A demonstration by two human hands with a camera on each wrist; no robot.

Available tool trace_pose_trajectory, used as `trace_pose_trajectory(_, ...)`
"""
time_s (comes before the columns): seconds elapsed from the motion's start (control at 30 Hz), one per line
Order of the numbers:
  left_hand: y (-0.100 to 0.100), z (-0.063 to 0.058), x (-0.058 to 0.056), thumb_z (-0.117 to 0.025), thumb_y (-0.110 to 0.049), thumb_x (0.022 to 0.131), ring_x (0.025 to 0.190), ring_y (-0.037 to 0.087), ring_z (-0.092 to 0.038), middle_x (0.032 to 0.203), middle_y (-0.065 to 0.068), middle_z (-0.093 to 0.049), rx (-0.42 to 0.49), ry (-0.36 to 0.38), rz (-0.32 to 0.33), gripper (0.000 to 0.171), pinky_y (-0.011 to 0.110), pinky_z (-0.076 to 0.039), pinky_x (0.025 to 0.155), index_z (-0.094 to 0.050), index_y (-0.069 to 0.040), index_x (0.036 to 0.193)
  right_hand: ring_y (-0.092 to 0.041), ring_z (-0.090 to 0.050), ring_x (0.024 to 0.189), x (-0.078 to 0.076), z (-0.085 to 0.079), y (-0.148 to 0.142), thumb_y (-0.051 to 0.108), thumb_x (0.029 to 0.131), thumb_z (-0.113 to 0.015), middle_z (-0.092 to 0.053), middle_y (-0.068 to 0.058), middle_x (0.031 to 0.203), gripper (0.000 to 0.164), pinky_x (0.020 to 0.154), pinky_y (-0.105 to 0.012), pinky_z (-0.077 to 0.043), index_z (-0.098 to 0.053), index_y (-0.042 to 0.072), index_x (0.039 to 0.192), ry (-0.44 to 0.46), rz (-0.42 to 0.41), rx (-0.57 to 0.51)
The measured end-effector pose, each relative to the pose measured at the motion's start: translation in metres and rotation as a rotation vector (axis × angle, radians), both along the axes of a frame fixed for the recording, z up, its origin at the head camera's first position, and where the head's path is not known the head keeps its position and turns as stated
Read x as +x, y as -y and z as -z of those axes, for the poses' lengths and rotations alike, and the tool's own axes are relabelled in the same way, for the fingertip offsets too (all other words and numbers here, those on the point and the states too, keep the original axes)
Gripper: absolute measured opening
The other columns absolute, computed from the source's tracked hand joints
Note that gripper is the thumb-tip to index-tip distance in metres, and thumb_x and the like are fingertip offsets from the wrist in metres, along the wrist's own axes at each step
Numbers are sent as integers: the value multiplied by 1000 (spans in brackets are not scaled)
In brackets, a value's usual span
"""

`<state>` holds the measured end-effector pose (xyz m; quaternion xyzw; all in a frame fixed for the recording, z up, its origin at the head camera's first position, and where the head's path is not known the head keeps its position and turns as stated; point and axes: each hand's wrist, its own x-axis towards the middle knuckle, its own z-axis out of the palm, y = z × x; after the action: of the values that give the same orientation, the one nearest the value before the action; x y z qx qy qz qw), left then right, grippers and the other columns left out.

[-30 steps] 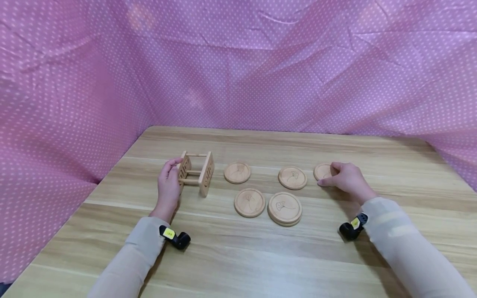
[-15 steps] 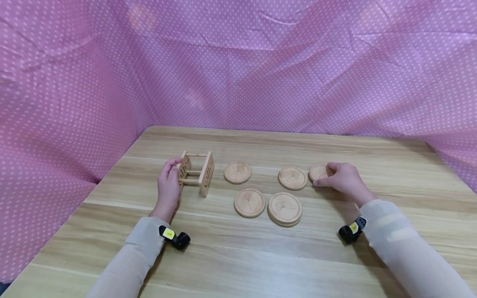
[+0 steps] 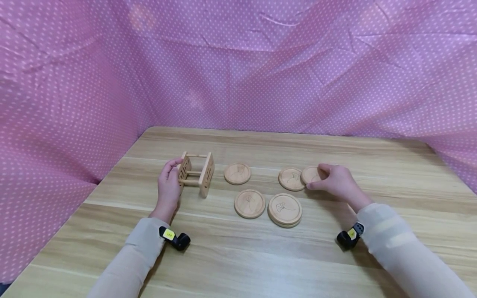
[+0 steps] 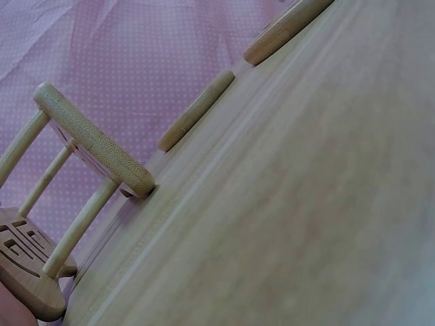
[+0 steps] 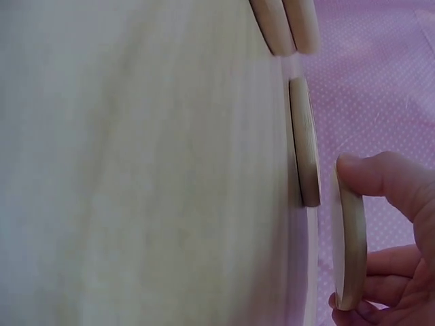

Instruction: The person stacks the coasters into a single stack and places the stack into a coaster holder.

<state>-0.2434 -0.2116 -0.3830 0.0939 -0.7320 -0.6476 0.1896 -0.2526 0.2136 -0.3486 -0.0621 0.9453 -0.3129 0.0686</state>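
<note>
My left hand holds the left side panel of a wooden coaster rack, which stands on the table with rods joining its two cut-out panels. My right hand pinches a round wooden coaster by its edge. In the right wrist view this held coaster is clear of the tabletop, between thumb and fingers. From the head its left edge overlaps the coaster beside it. Part of the held coaster is hidden by my fingers.
A pair of stacked coasters lies nearer me, a leaf engraved on the top one. Left of it is a single coaster, and another coaster lies behind, right of the rack. A pink dotted cloth hangs behind the wooden table.
My right hand has carried its coaster leftward and up off the table, over the edge of the neighbouring one. My left hand and the rack have stayed in place.
</note>
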Motion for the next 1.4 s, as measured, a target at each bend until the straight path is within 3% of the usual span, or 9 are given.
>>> trace_pose_trajectory(0.53, 0, 1, -1, -33, -10, 96, 125, 15, -40, 135, 2, -48, -5, 0, -8, 33, 38, -33, 105, -54, -7, 120, -41, -42, 123, 6, 4, 13, 39, 68, -79, -50, -26, 129, 83, 103, -51, -33, -48, -5, 130, -142, -146, -14)
trace_pose_trajectory(1.13, 0, 1, 0, -33, -11, 96, 126, 14, -39, 136, 2, -48, -25, 0, -10, 33, 37, -31, 107, -55, -8, 121, -38, -45, 123, 11, 6, 20, 31, 65, -82, -50, -20, 132, 81, 103, -50, -33, -48, -5, 130, -203, -368, -74)
trace_pose_trajectory(1.4, 0, 0, 1, -32, -11, 96, 126, 14, -39, 136, 2, -47, -18, 6, -7, 33, 37, -32, 106, -54, -8, 121, -34, -43, 125, 16, 6, 23, 35, 63, -83, -52, -14, 132, 81, 105, -48, -32, -51, 1, 130, -210, -473, -63)
